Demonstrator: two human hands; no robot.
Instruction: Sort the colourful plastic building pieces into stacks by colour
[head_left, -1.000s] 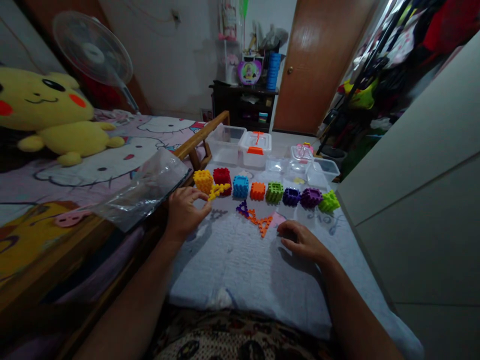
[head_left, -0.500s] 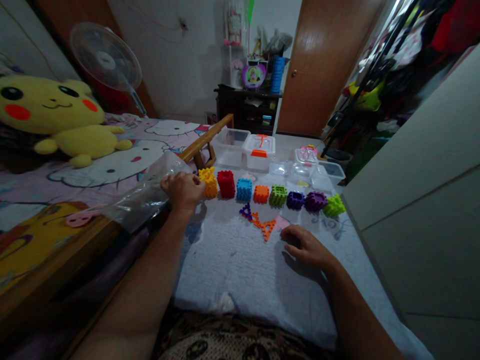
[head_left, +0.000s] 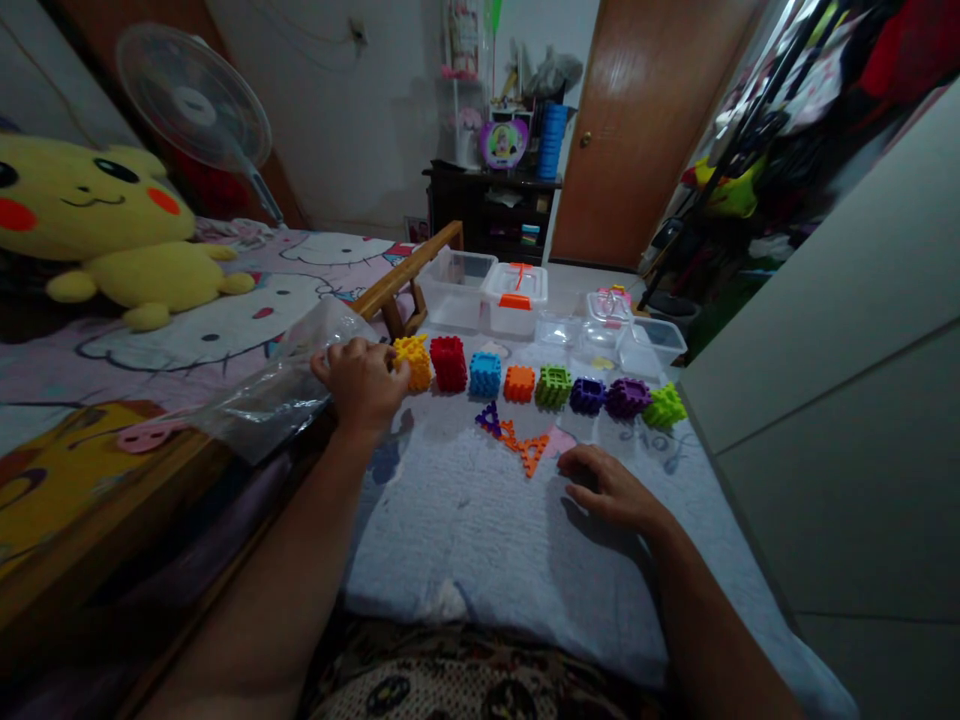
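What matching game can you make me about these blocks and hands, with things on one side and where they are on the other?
Things:
1. red block
2. blue block
3. left hand
4. right hand

Places:
A. near the orange triangle piece
B. over the edge of the clear plastic bag, by the yellow block
C. between the yellow block and the blue block
D. between the red block and the orange block

Right pairs: 1-C, 2-D, 3-B, 4-A

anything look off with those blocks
The yellow block looks tilted under the left hand, unlike the squarer blocks in the row. Flat pieces like the orange triangle lie loose below it.
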